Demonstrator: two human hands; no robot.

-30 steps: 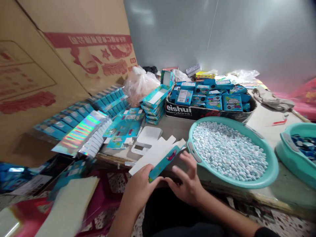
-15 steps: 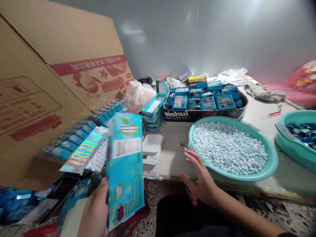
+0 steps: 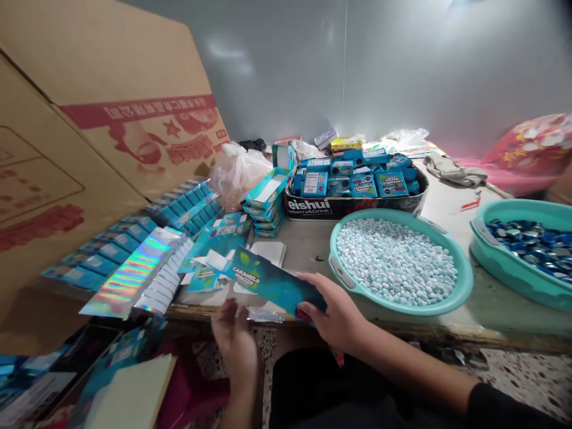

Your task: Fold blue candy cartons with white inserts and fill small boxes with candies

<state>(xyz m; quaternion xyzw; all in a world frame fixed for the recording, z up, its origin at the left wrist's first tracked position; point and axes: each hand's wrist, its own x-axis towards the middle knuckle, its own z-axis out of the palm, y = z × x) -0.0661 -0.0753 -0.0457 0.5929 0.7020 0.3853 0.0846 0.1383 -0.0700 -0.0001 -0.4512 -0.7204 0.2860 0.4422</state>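
Note:
My right hand grips the right end of a long blue candy carton, thumb in front and fingers behind. The carton is printed "Caramelo Macizo" and slants over the table's front edge. Below its left end, my left hand is raised with the fingers loosely apart, a little blurred, and nothing shows in it. Behind the carton, a white scale is partly covered. More blue cartons with white flaps lie left of it. Close by on the right stands a turquoise basin of pale blue and white candies.
A black-sided tray holds small blue boxes, beside stacked open cartons. A second turquoise basin contains blue wrapped pieces. A large cardboard box leans at left over rows of blue packs and a shiny silver sheet.
The carton has passed from my left hand at the left to my right hand in the middle, tilting flatter. My left hand has let go and moved right. The view has shifted slightly.

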